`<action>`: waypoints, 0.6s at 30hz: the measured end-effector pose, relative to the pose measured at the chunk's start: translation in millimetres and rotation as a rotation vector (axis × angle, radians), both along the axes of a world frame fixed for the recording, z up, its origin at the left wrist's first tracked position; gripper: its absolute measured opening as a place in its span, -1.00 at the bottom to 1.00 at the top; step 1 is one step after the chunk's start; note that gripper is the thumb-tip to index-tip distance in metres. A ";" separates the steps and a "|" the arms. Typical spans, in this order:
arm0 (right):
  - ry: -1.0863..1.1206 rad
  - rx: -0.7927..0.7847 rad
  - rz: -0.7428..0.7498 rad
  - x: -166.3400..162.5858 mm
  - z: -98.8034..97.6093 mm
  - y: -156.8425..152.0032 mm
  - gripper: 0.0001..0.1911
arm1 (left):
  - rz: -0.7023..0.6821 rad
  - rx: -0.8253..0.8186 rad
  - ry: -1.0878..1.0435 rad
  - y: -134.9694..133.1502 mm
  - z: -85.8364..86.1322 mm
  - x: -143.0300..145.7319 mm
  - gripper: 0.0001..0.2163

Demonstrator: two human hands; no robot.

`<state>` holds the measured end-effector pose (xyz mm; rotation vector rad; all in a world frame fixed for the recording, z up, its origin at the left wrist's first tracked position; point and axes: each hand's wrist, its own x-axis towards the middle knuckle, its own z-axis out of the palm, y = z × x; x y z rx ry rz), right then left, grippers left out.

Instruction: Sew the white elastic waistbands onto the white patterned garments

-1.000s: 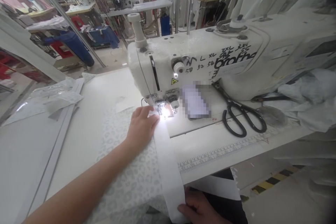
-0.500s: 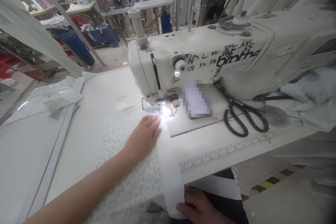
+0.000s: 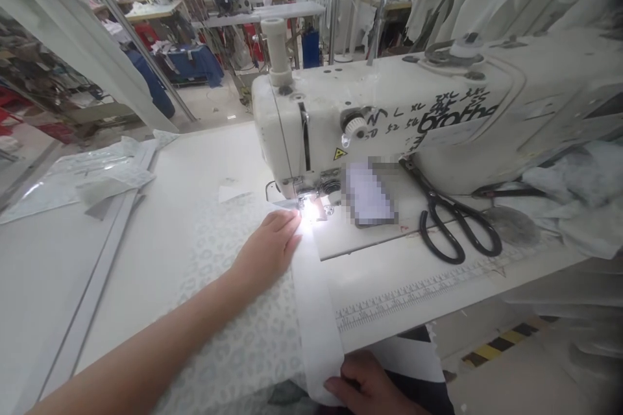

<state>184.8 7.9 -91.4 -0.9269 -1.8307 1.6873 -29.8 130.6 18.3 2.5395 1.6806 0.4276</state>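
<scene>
Near the lit needle area of a white sewing machine (image 3: 311,204), my left hand (image 3: 272,240) rests on pale fabric with a spotted print (image 3: 233,331). Its fingers are bent and pressed together on the cloth, the tips beside the presser foot. A plain white fabric strip (image 3: 316,318) runs from the foot down to the table's front edge, over the right side of the print. At the strip's lower end, my right hand (image 3: 365,382) grips its edge between thumb and fingers. The stitching point is washed out by the lamp.
Black-handled scissors (image 3: 452,227) lie right of a blurred-out phone-like object (image 3: 368,194) on the machine bed. A printed ruler (image 3: 403,295) follows the front edge. Crumpled fabric (image 3: 579,194) sits at right, with patterned scraps (image 3: 97,175) at far left. Other workstations stand behind.
The camera view has shifted slightly, so the machine appears a little farther right and lower. Both hands keep nearly the same positions and hold on the cloth.
</scene>
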 end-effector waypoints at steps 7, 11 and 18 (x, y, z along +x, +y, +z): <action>0.044 0.052 0.014 2.2 -4.0 1.4 -0.66 | 0.003 0.005 -0.002 2.9 -1.7 0.9 -0.68; 0.033 0.042 -0.004 5.2 1.3 0.7 -0.69 | 0.013 0.001 0.001 3.5 0.5 1.0 -0.69; 0.005 0.101 -0.027 12.0 4.9 -7.2 -0.67 | -0.029 -0.061 -0.007 -22.8 0.4 5.7 -0.69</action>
